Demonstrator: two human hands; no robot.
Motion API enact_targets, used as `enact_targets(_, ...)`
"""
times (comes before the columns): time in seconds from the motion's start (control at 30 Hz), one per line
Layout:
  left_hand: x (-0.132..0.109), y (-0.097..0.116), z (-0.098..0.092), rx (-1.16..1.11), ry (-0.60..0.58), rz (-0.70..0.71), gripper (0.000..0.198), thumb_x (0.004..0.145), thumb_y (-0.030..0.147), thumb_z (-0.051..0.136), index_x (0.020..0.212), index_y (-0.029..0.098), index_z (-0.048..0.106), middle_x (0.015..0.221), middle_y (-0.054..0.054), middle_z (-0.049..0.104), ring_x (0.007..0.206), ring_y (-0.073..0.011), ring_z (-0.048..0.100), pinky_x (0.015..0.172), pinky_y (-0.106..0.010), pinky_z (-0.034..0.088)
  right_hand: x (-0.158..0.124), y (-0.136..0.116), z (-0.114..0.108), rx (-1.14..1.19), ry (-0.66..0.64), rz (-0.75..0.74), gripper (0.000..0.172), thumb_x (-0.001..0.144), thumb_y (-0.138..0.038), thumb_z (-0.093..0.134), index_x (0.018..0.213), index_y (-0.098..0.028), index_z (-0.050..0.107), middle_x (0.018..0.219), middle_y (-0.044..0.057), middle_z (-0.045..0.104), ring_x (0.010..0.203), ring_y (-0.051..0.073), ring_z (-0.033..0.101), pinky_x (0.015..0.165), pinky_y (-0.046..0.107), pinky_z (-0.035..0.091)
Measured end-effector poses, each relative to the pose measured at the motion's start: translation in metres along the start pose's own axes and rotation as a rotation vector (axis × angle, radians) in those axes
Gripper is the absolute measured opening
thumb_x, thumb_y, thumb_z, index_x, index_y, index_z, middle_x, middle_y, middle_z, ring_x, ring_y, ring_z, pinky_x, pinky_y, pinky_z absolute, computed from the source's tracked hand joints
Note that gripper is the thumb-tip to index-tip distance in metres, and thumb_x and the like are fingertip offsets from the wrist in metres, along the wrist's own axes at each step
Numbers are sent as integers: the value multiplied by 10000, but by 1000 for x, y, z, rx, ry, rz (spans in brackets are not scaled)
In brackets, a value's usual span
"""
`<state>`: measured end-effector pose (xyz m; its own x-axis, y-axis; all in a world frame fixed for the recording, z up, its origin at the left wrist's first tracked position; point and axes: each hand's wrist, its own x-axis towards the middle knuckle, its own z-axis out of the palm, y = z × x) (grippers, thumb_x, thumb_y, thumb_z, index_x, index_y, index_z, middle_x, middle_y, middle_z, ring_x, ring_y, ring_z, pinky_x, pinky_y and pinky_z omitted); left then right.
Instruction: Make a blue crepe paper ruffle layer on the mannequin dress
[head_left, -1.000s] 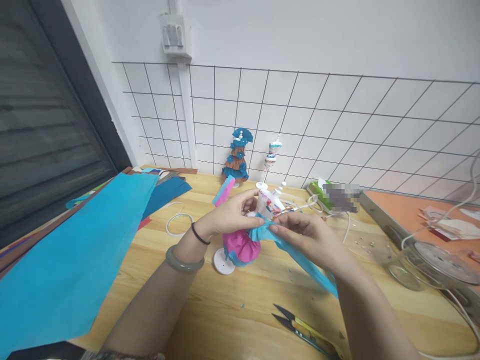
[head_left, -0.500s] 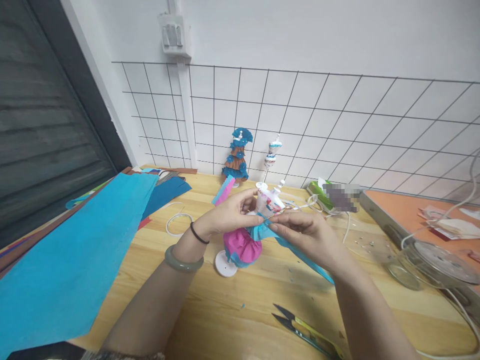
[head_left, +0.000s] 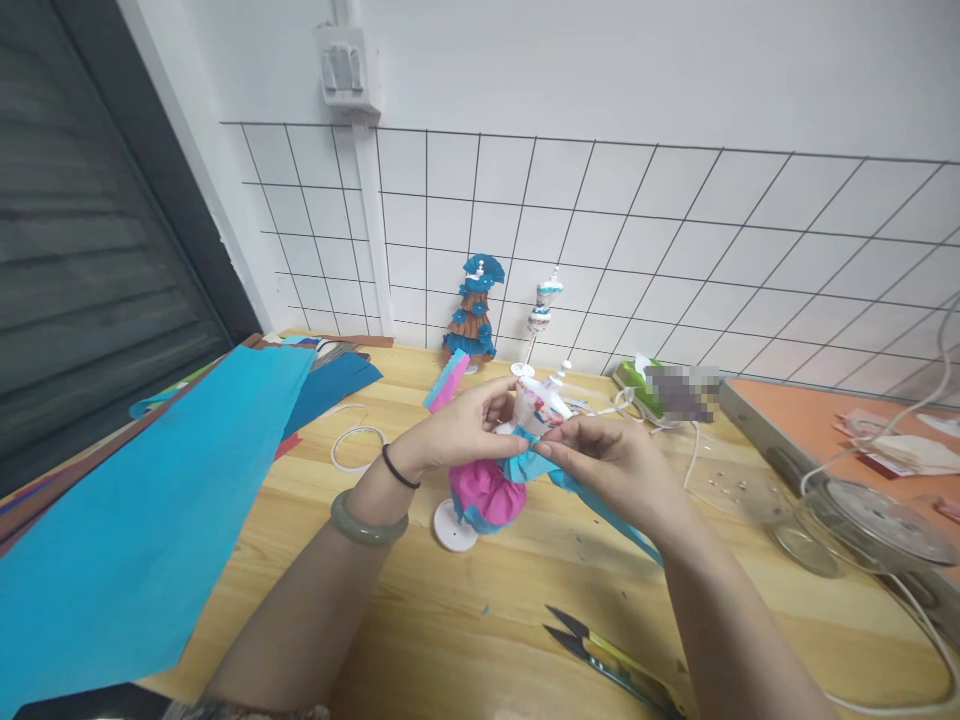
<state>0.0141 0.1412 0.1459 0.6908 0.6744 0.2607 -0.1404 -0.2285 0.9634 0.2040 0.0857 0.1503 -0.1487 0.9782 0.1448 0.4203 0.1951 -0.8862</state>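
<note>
A small white dress form (head_left: 541, 402) with colourful marks tilts to the right over its round white base (head_left: 455, 526). It wears a puffed pink paper skirt (head_left: 487, 492) with blue at the hem. My left hand (head_left: 476, 420) is closed around its waist, the thumb pressing gathered light blue crepe paper (head_left: 525, 466) there. Between its thumb and fingers my right hand (head_left: 604, 455) pinches the same blue paper at the waist. The long loose end of this strip (head_left: 619, 525) trails down to the right beneath the right hand.
Yellow thread snips (head_left: 607, 665) lie at the front. Blue crepe sheets (head_left: 165, 500) cover the left side, near a tape ring (head_left: 358, 449). Behind stand a finished blue-brown dress figure (head_left: 474, 315) and a bare form (head_left: 540, 318). A clear round container (head_left: 870, 525) sits right.
My right fingers have shifted slightly at the waist, and the blue paper there lies a little flatter around the form. The left hand keeps its hold.
</note>
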Motion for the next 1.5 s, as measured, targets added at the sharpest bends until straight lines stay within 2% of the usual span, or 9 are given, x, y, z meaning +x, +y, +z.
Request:
enact_targets(0.3, 0, 0, 2, 8, 10, 14, 361, 737, 133, 678, 1073, 175, 555, 923, -34, 592, 921, -159, 578, 808, -301, 474, 3, 5, 3, 52, 29, -35, 306, 728, -476, 696, 696, -173, 663, 658, 17, 647, 578, 120, 536, 545, 247, 437)
enact_targets(0.57, 1, 4, 3, -6, 15, -1, 370, 719, 125, 682, 1068, 167, 567, 911, -34, 601, 896, -158, 579, 800, -303, 478, 4, 7, 3, 56, 43, -27, 340, 716, -512, 700, 702, -176, 653, 651, 25, 651, 580, 133, 546, 531, 261, 442)
enact_targets(0.77, -1, 2, 1, 23, -1, 6, 399, 761, 218, 695, 1134, 169, 563, 1003, -67, 626, 952, -178, 592, 829, -312, 479, 3, 5, 4, 9, 80, -18, 343, 722, -503, 698, 675, -174, 613, 621, 12, 613, 549, 116, 505, 509, 247, 403)
enact_targets(0.9, 2, -4, 2, 9, 51, 7, 420, 741, 295, 737, 1107, 162, 579, 1040, -89, 636, 960, -193, 610, 829, -324, 490, 5, 9, 5, -10, 98, -70, 331, 745, -493, 685, 692, -185, 575, 637, 8, 599, 570, 124, 510, 523, 254, 409)
enact_targets(1.07, 5, -8, 1, -42, 88, -22, 474, 689, 312, 783, 1096, 154, 599, 963, -76, 659, 890, -184, 638, 768, -303, 512, 5, 6, 2, 37, 24, -71, 354, 745, -525, 675, 728, -175, 625, 677, 21, 635, 612, 141, 562, 569, 266, 459)
enact_targets(1.2, 4, -5, -2, -80, 131, -17, 450, 690, 286, 783, 1086, 154, 616, 995, -73, 675, 939, -175, 638, 812, -295, 512, 1, 1, -4, 94, -35, -75, 323, 801, -494, 635, 883, -185, 676, 841, 57, 707, 769, 185, 644, 701, 309, 518)
enact_targets(1.27, 3, -3, -4, -80, 147, -25, 466, 695, 291, 778, 1110, 157, 614, 1026, -79, 682, 962, -181, 639, 819, -295, 514, -2, -2, -7, 20, 47, -127, 307, 820, -478, 621, 934, -199, 678, 942, 73, 712, 841, 209, 652, 750, 343, 527)
enact_targets(1.37, 3, -3, -6, -81, 174, -21, 498, 705, 313, 767, 1151, 162, 605, 1066, -88, 682, 951, -184, 647, 785, -283, 521, -8, -7, -8, -203, 175, -318, 265, 822, -438, 635, 965, -217, 658, 1019, 79, 690, 898, 224, 628, 780, 375, 520)
enact_targets(1.5, 4, -3, -5, -69, 203, -28, 482, 714, 315, 759, 1135, 144, 598, 1020, -88, 689, 914, -181, 655, 763, -283, 519, -11, -10, -2, -435, 163, -550, 178, 866, -277, 586, 1037, -233, 605, 1015, 68, 651, 977, 227, 590, 849, 402, 484)
